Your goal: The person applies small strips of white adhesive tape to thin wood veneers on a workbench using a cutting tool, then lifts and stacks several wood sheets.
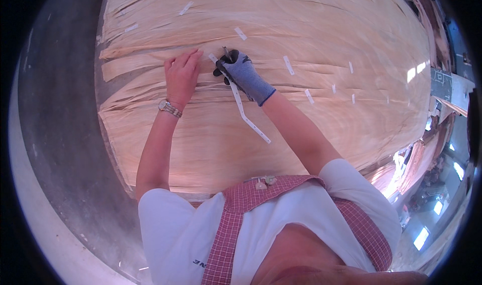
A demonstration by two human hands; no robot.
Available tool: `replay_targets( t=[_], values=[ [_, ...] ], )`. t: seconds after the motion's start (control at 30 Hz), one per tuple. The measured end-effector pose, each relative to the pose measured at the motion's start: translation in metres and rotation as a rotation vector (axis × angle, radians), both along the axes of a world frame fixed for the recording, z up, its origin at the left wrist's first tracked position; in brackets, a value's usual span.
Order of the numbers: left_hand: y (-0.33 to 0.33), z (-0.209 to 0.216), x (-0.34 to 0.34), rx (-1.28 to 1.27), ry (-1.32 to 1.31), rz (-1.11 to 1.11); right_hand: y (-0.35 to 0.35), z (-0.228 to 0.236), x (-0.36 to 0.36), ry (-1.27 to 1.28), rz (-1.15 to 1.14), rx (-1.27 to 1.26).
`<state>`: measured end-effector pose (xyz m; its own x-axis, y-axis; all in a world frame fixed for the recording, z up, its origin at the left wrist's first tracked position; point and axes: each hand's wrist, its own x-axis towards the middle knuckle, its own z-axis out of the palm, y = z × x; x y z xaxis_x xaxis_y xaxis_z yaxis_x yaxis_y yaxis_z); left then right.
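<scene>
A wide, pale sheet of wood veneer (pixel 331 29) lies before me, with long splits and lifted edges across its left half. My left hand (pixel 183 73), bare, rests on the veneer beside a split, its fingers stretched forward and somewhat bent, nothing visible in them. Just right of it, my right hand (pixel 241 73) wears a blue-grey glove with dark fingertips. It is closed round a strip of white perforated tape (pixel 239 102), whose long end trails toward me over the sheet. A small dark metal piece (pixel 225 50) sticks out past the gloved fingers; its kind is unclear.
Short pieces of white tape (pixel 288 65) are stuck across splits in several places. Grey floor (pixel 65 109) lies beyond the veneer's left edge. At the right, scraps of veneer (pixel 419 159) hang and lie around a dark board (pixel 441 84).
</scene>
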<state>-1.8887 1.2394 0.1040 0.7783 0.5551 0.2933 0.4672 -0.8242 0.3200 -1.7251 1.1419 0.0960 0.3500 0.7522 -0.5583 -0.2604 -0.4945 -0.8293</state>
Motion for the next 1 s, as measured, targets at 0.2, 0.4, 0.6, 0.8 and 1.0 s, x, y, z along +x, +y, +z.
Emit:
replay_targets(
  t=[0.2,0.4,0.6,0.8,1.0],
  values=[
    [-0.012,-0.012,0.0,0.105,0.071,-0.185,-0.001,-0.003,0.002,0.081,-0.006,0.028],
    [-0.017,-0.017,-0.007,0.166,0.135,-0.201,-0.02,0.034,0.011,-0.06,0.195,-0.021],
    [-0.012,-0.015,-0.004,0.202,0.138,-0.241,-0.025,0.078,0.062,-0.63,0.505,-0.219],
    [-0.014,0.01,-0.002,-0.069,0.185,-0.143,-0.122,0.153,0.098,0.272,0.081,0.177],
    [-0.091,0.022,0.003,-0.172,0.209,-0.215,-0.213,0.138,0.072,0.359,-0.132,0.052]
  ],
)
